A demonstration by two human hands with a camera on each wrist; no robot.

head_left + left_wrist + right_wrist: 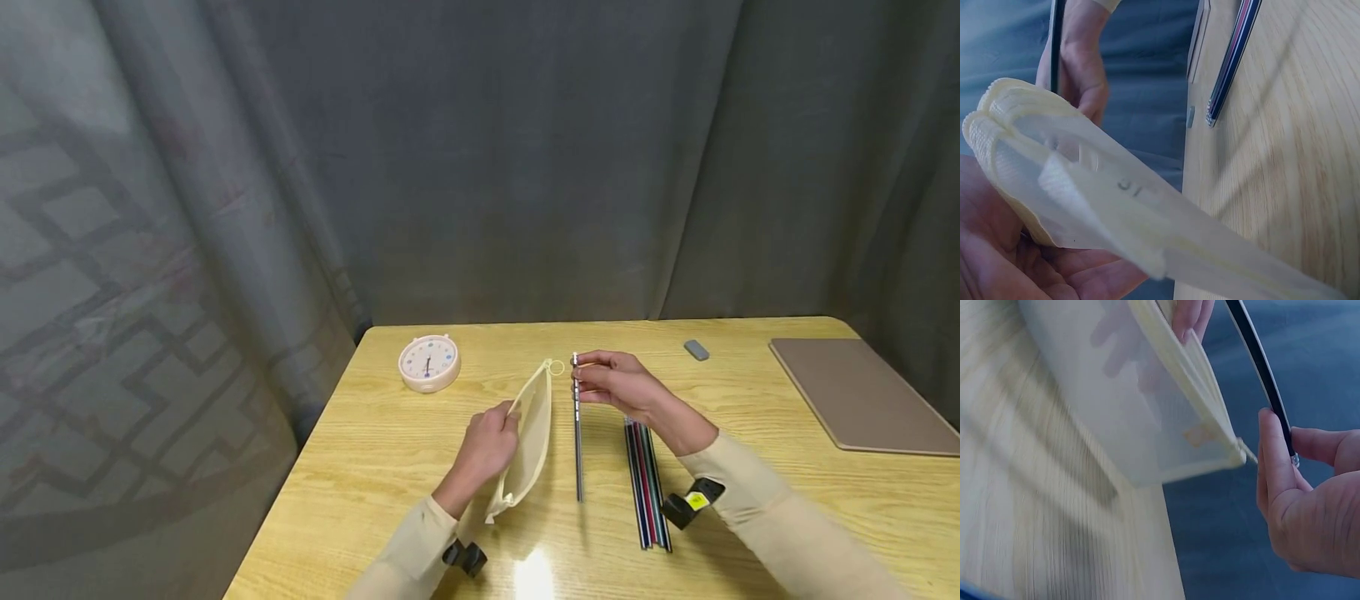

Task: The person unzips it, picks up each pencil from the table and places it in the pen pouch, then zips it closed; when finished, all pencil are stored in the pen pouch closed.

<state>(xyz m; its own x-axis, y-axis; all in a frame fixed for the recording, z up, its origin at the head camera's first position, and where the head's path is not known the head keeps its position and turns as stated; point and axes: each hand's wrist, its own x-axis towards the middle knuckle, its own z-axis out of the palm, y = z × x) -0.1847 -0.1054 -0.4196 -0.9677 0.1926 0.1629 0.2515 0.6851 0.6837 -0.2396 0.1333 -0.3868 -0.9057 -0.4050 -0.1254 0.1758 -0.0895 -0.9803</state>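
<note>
My left hand [487, 446] grips one side of a translucent zip pouch [532, 425] with a cream zipper, tilted above the table. Its mouth gapes toward the right, and a small ring hangs at the zipper's far end. Between thumb and fingers, my right hand [615, 383] pinches a dark pencil [578, 450] near its patterned upper end. The pencil points downward, just right of the pouch and apart from it. In the right wrist view, the pouch [1116, 406] shows left fingers through its sheer wall.
Several dark and red pencils [649, 492] lie side by side under the right forearm. A round white clock [429, 363] stands back left, a grey eraser [696, 350] back right. A brown board [862, 396] lies at the right edge of the wooden table [360, 467].
</note>
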